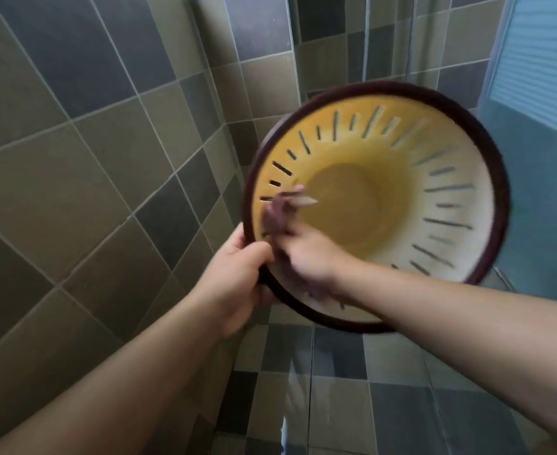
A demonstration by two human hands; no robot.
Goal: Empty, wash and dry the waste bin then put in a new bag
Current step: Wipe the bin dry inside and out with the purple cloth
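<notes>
Left hand fingers clenched on dark rim of round slotted yellow plastic waste bin, right hand grasping blurred purple cloth inside, just past left fingertips

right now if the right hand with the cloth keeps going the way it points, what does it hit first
Probably the bin's inner wall. The right hand reaches into the bin's open mouth, holding a purplish cloth and pointing up and left toward the slotted side near the rim. The picture is blurred, so depth is uncertain; the cloth may already touch it.

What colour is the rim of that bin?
Dark maroon rim around a yellow-cream slotted bin, seen from the head view.
</notes>
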